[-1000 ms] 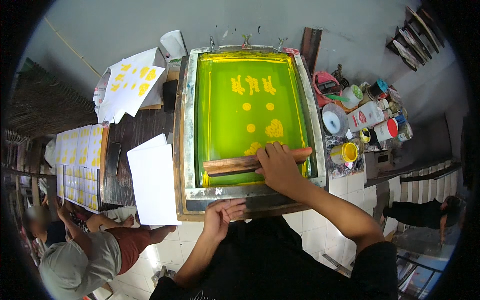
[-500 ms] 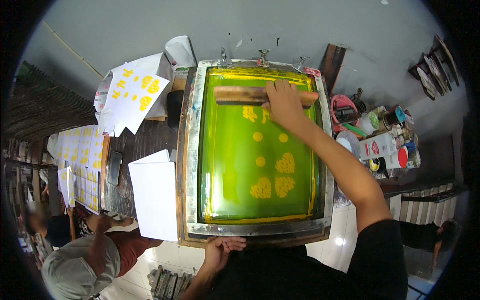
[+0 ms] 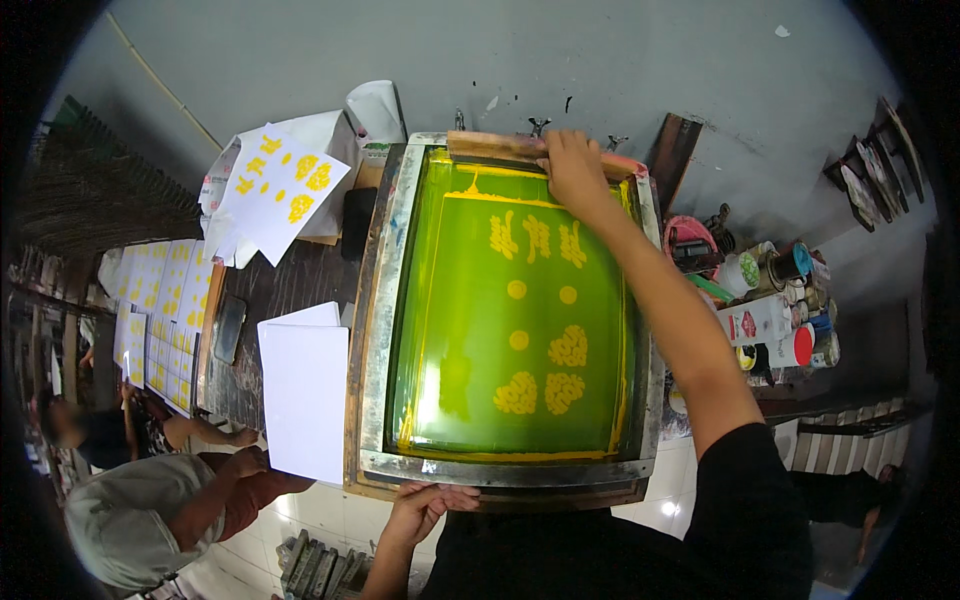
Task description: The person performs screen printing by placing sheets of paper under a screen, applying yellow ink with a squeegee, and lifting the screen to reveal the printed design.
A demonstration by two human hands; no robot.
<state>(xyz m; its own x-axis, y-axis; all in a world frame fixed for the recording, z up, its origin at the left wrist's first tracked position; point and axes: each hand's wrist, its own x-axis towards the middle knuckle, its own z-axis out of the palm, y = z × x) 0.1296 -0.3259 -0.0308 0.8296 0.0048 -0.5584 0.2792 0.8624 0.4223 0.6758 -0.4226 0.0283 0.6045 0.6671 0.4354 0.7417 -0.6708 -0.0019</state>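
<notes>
A screen-printing frame [image 3: 377, 320] with a green mesh lies in front of me, yellow ink lines and yellow shapes showing on it. At its far end my right hand [image 3: 577, 168] is closed around the wooden squeegee [image 3: 495, 146], which lies along the far rim. Strings of yellow ink run on the mesh just below the squeegee. My left hand [image 3: 425, 508] is at the frame's near edge, fingers curled against it, partly hidden by the rim. A wooden base [image 3: 352, 440] shows under the frame.
White paper [image 3: 305, 395] is stacked left of the frame, near a phone [image 3: 229, 330]. Printed sheets [image 3: 275, 190] lie farther back. Ink tubs and containers [image 3: 755, 320] crowd the right side. Another person [image 3: 150, 510] is at the lower left.
My right hand has pushed the squeegee away to the far rim, uncovering the upper yellow characters. The frame looks slightly turned in view. My left hand stays at the near edge.
</notes>
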